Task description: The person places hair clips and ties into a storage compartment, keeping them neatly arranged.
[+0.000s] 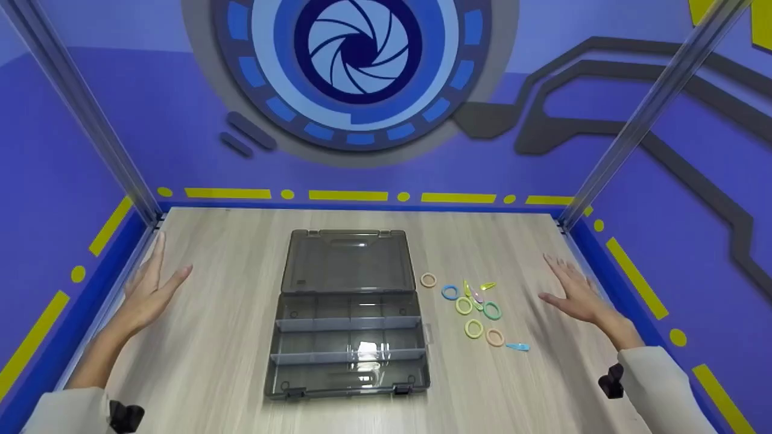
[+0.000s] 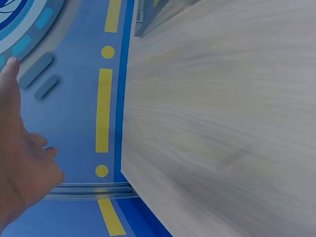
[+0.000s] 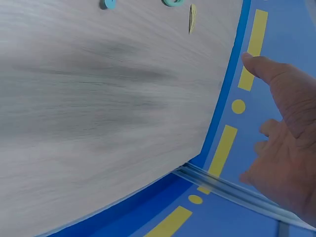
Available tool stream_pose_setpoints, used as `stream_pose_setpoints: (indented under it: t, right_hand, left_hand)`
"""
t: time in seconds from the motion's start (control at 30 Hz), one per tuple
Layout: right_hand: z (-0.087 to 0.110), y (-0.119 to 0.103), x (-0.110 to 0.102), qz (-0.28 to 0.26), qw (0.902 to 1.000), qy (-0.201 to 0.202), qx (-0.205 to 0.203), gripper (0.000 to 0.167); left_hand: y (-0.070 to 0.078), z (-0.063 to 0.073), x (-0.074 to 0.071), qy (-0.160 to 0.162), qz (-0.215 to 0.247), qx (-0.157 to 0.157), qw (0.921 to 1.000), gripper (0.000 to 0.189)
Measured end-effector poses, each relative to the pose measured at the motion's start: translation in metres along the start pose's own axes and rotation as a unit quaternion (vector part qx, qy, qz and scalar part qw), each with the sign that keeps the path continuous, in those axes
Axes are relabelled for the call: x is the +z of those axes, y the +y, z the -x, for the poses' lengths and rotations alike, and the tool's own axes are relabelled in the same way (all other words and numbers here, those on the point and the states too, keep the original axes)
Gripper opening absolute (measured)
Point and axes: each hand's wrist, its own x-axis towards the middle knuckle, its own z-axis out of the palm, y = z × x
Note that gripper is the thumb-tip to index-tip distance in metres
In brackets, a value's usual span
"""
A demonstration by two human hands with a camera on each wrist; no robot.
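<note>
My left hand hovers over the table's left side, thumb spread from the fingers, holding nothing. On the right, my right hand is likewise spread and bare, with a scatter of hair ties and clips to its left. Between the hands lies a grey see-through compartment box, its lid folded back toward the wall. Several ring-shaped hair ties lie right of the box, among them a blue one, a green one and a peach one. Near them are a blue hair clip and a yellow hair clip.
The wood-grain table is bounded by blue printed walls at the back and both sides. Metal posts stand at the rear corners. Two clear dividers run across the box.
</note>
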Motion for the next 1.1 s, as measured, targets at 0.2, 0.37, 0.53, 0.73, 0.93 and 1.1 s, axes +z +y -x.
stream_pose_setpoints:
  t: [0.2, 0.37, 0.53, 0.73, 0.93, 1.1]
  right_hand:
    - [0.002, 0.006, 0.005, -0.054, 0.9980, 0.014, -0.031, 0.079]
    - [0.008, 0.011, 0.014, -0.097, 0.9943, 0.034, -0.026, 0.074]
    - [0.010, 0.016, 0.029, -0.119, 0.9876, 0.100, -0.019, 0.060]
    - [0.012, 0.019, 0.036, -0.141, 0.9831, 0.117, -0.002, 0.050]
    - [0.012, 0.022, 0.042, -0.172, 0.9816, 0.080, 0.021, 0.044]
    - [0.010, 0.025, 0.057, -0.187, 0.9798, 0.069, 0.019, 0.039]
  left_hand:
    - [0.001, -0.001, 0.001, 0.003, 0.058, 0.021, 0.9981, 0.070]
    - [0.000, 0.002, 0.006, 0.007, 0.063, 0.030, 0.9975, 0.071]
    - [-0.004, 0.002, 0.013, 0.011, 0.045, 0.031, 0.9984, 0.069]
    - [-0.006, 0.001, 0.025, -0.010, 0.044, 0.015, 0.9989, 0.066]
    - [-0.008, 0.001, 0.034, -0.023, 0.054, 0.006, 0.9982, 0.059]
    - [-0.008, 0.005, 0.041, -0.026, 0.062, 0.015, 0.9976, 0.055]
